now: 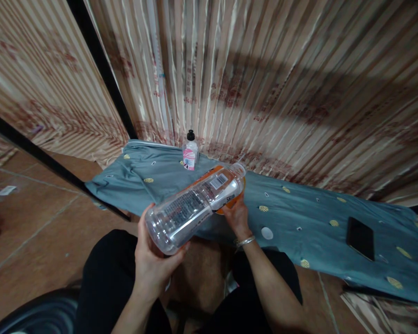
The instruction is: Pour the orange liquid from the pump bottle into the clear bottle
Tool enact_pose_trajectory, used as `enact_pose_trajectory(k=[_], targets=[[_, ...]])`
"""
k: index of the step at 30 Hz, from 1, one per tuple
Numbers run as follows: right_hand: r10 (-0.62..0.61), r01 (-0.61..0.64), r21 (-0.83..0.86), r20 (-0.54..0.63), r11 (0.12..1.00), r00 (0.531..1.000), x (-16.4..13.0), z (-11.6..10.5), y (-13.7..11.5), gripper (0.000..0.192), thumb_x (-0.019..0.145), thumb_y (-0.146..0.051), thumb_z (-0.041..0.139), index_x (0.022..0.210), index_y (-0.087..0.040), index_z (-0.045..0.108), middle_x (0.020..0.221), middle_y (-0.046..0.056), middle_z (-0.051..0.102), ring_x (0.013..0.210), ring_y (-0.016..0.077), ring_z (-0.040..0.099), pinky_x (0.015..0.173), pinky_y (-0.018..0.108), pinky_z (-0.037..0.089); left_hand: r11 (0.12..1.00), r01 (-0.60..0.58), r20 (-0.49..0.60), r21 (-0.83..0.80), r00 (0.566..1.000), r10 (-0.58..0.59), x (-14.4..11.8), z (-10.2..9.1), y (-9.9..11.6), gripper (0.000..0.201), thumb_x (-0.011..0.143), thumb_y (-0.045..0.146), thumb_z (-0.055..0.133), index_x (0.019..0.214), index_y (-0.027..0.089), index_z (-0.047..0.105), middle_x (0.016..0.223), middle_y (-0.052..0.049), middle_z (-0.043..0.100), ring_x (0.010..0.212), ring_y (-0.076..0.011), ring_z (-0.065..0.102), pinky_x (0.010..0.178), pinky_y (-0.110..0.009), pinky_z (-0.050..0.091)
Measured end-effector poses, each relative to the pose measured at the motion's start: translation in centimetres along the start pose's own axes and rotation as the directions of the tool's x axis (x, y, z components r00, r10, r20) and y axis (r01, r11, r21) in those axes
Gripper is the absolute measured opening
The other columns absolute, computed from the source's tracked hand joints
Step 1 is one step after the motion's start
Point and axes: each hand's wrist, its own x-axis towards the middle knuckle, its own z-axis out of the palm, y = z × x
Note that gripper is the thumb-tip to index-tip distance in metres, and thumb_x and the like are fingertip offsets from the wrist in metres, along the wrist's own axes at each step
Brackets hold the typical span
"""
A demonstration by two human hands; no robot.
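A large clear empty plastic bottle (195, 204) with an orange label lies tilted in front of me, its open mouth pointing away to the right. My left hand (153, 260) grips its base from below. My right hand (237, 215) holds it under the labelled part near the neck. A small white disc (266, 233), possibly the cap, rests on the teal cloth (299, 218) just right of my right wrist, which wears a bracelet.
A small pump bottle (190, 150) with a pink label stands at the cloth's far edge. A black phone (360, 238) lies on the cloth to the right. Striped curtains (264, 83) hang behind. Brown tiled floor (38, 222) extends left.
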Motion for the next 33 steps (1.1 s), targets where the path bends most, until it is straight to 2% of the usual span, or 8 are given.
enact_pose_trajectory(k=[1,2,5,10,15,21,27,33], targets=[[0.004,-0.004,-0.003,0.001,1.000,1.000,0.0,0.0,0.0,0.090,0.081,-0.056,0.073,0.150,-0.005,0.044,0.124,0.028,0.077,0.109,0.0387,0.078,0.092,0.052,0.064,1.000,-0.011,-0.022,-0.001,1.000,0.011,0.1,-0.2,0.0,0.095,0.063,0.037,0.094,0.148,0.018,0.055,0.132,-0.013,0.072,0.116,-0.0299,0.077,0.097,-0.036,0.063],[0.004,-0.004,-0.003,0.001,1.000,1.000,0.0,0.0,0.1,0.090,0.080,-0.056,0.074,0.149,-0.005,0.045,0.124,0.028,0.077,0.109,0.0389,0.078,0.092,0.052,0.064,1.000,0.003,0.055,0.016,0.999,-0.004,0.2,-0.3,0.0,0.097,0.064,0.035,0.095,0.149,0.018,0.053,0.133,-0.013,0.072,0.117,-0.0298,0.076,0.098,-0.036,0.063],[-0.015,0.015,0.009,-0.007,1.000,1.000,0.0,0.1,0.2,0.089,0.081,-0.055,0.074,0.150,-0.006,0.045,0.127,0.027,0.075,0.111,0.0387,0.078,0.093,0.052,0.064,0.999,0.040,0.097,0.003,0.995,-0.040,0.3,-0.5,0.2,0.100,0.063,0.032,0.096,0.151,0.018,0.050,0.133,-0.014,0.073,0.118,-0.0299,0.076,0.098,-0.035,0.063],[-0.020,0.020,0.014,-0.027,1.000,0.999,0.0,0.3,0.5,0.086,0.082,-0.056,0.073,0.148,-0.006,0.048,0.128,0.026,0.075,0.115,0.0397,0.076,0.096,0.054,0.063,0.994,0.102,-0.022,-0.038,0.995,-0.102,-0.1,0.1,1.0,0.096,0.063,0.034,0.094,0.149,0.018,0.055,0.134,-0.012,0.072,0.118,-0.0294,0.075,0.099,-0.035,0.062],[-0.014,0.015,0.034,-0.026,0.999,1.000,-0.1,0.3,0.1,0.084,0.083,-0.057,0.072,0.149,-0.010,0.049,0.132,0.024,0.075,0.118,0.0372,0.076,0.098,0.051,0.062,0.989,0.146,0.017,0.009,0.989,-0.147,0.0,-0.1,1.2,0.101,0.059,0.040,0.096,0.149,0.019,0.056,0.130,-0.012,0.074,0.116,-0.0314,0.075,0.100,-0.040,0.062],[-0.010,0.008,0.092,0.014,0.996,1.000,0.0,-0.4,-1.0,0.090,0.083,-0.059,0.073,0.155,-0.012,0.046,0.136,0.021,0.074,0.124,0.0365,0.074,0.101,0.050,0.062,0.983,0.182,-0.007,0.031,0.983,-0.182,0.0,-0.3,1.3,0.098,0.063,0.047,0.094,0.149,0.020,0.056,0.137,-0.013,0.071,0.122,-0.0339,0.073,0.110,-0.046,0.057],[-0.014,0.014,0.075,-0.007,0.997,1.000,-0.2,-0.3,-0.8,0.087,0.084,-0.058,0.072,0.155,-0.014,0.046,0.134,0.021,0.075,0.119,0.0364,0.076,0.097,0.050,0.064,0.980,0.196,-0.007,0.035,0.981,-0.196,0.1,-0.3,1.0,0.095,0.064,0.051,0.093,0.147,0.024,0.058,0.137,-0.012,0.071,0.121,-0.0352,0.072,0.114,-0.056,0.054],[-0.011,0.012,0.064,-0.009,0.998,1.000,-0.2,-0.3,-0.8,0.088,0.083,-0.051,0.074,0.157,-0.013,0.045,0.129,0.020,0.077,0.116,0.0383,0.077,0.095,0.051,0.065,0.988,0.133,0.010,0.072,0.991,-0.134,0.5,-0.7,0.6,0.093,0.063,0.047,0.094,0.145,0.021,0.059,0.132,-0.012,0.075,0.114,-0.0316,0.077,0.102,-0.043,0.062]])
